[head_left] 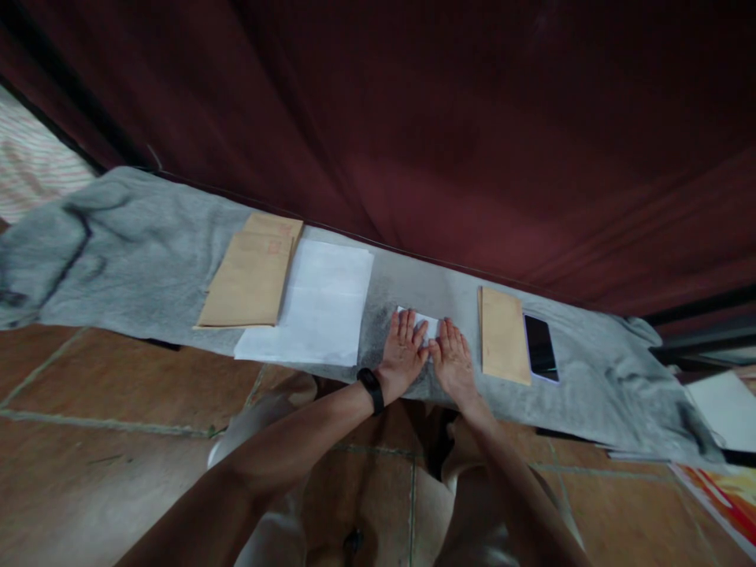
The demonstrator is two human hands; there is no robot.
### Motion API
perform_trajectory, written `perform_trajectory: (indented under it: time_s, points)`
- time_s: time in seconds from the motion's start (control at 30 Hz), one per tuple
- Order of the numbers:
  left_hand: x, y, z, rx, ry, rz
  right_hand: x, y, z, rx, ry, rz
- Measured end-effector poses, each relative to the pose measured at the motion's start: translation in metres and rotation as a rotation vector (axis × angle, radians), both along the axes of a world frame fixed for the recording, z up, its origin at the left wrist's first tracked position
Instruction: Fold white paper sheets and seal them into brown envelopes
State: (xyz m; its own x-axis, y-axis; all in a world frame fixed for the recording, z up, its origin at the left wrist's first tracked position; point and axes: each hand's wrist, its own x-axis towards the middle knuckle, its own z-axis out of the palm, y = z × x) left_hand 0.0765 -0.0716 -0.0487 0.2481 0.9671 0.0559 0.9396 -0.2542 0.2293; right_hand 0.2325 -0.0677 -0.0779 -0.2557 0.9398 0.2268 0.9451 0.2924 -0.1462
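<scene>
A small piece of white paper (426, 324), perhaps folded, lies on the grey cloth under both hands. My left hand (405, 350), with a black band (371, 390) at the wrist, rests flat on its left part, fingers stretched out. My right hand (453, 358) lies flat over its right part, also stretched out. The two thumbs nearly meet at the near edge, and the palms cover much of the paper. Left of my hands are larger white sheets (324, 303), partly beneath brown envelopes (251, 279). To the right lies another stack of brown envelopes (505, 335).
A phone (540, 348) lies beside the right-hand envelopes. The grey cloth (153, 244) covers a long narrow surface, with a dark red curtain (413, 142) hanging behind it. Below is a tiled floor (118, 472). A white object (724, 405) is at the far right.
</scene>
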Motion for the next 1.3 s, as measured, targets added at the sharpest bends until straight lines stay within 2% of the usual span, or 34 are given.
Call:
perform_trajectory:
  time_s: [0.27, 0.5, 0.77, 1.07, 1.3]
  points:
    - [-0.001, -0.002, 0.003, -0.019, -0.029, 0.012, 0.003, -0.002, -0.002, 0.029, -0.028, -0.013]
    - [-0.007, -0.003, -0.002, 0.0, -0.024, 0.08, 0.0, -0.002, -0.004, 0.044, -0.024, -0.031]
    - [-0.027, 0.001, 0.0, 0.04, 0.063, 0.076, -0.006, -0.004, 0.002, -0.01, -0.016, -0.117]
    - [-0.03, 0.001, -0.008, 0.117, 0.078, 0.128, -0.007, -0.007, 0.003, -0.013, 0.001, -0.203]
    - [-0.038, 0.004, 0.003, 0.108, 0.051, 0.109, -0.01, -0.007, 0.011, -0.083, -0.008, -0.224]
